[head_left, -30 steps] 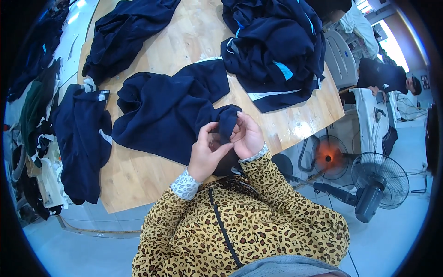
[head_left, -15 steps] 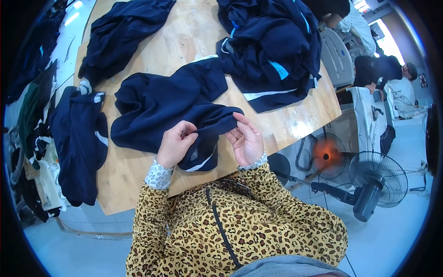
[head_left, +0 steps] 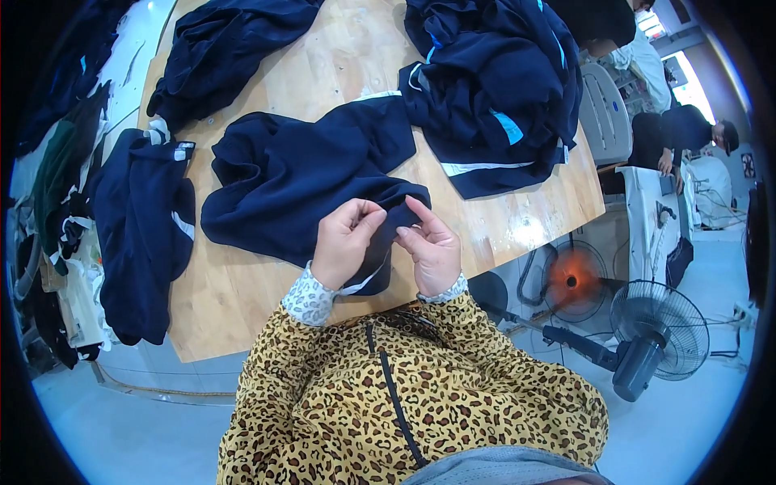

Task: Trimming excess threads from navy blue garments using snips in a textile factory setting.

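A navy blue garment [head_left: 303,182] lies loosely folded on the wooden table in front of me, with its near right end raised between my hands. My left hand [head_left: 346,242] pinches thumb and forefinger together at the raised edge of the cloth. Close beside it, my right hand [head_left: 435,252] grips the tip of that edge between thumb and fingers. Below the hands a flap with a pale strip hangs toward the table's near edge. Whether a thread or other small thing is in the left pinch is too small to make out.
Navy clothing with light blue patches is heaped [head_left: 501,97] at the far right of the wooden table [head_left: 218,323]. More dark garments lie at the far left [head_left: 230,52] and left edge [head_left: 141,234]. Fans [head_left: 659,331] stand right of the table, beyond a grey chair [head_left: 605,113]. Another person [head_left: 687,129] works farther off.
My left hand has moved right along the cloth, closer to my right hand. The right hand keeps its grip on the edge, its fingers shifted slightly. The whole view has shifted a little.
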The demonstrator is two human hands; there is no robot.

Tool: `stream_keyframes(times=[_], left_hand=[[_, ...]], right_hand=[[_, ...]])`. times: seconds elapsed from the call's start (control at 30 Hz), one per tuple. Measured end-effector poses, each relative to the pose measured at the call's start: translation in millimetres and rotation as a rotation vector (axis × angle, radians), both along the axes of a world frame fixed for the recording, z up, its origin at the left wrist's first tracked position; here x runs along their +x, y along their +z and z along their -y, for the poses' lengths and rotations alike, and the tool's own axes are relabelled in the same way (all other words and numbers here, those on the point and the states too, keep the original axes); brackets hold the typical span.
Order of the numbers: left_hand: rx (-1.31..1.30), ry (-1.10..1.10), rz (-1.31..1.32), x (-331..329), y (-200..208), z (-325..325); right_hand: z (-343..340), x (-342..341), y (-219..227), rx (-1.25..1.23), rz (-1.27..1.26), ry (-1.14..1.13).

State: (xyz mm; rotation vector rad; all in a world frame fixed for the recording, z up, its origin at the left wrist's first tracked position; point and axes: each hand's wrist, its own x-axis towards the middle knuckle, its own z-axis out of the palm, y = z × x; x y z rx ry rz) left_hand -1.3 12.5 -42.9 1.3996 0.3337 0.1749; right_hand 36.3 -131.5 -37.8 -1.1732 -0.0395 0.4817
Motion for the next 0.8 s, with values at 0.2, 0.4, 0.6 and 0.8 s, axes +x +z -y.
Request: stream_keyframes(times=[0.2,0.4,0.6,0.8], left_hand=[[0.49,0.033,0.227,1.6,4.0,6.1],[-0.343,-0.073,-0.12,-0.7,3.4,-3.2],[-0.413,-0.061,-0.146,-4.7,1.7,-4.5],[0.489,0.09,0.281,-4.5,-4.0,10.4]], right_hand=[[3.9,-0.4,-2.3,-0.039,0.144,0.093],[3.7,2.1,-2.0,-0.007,0.094,0.046],[3.6,4.0,-2.7,0.068,-0.086,-0.06],[2.3,3.1,1.8,0.066,-0.136,-0.057]])
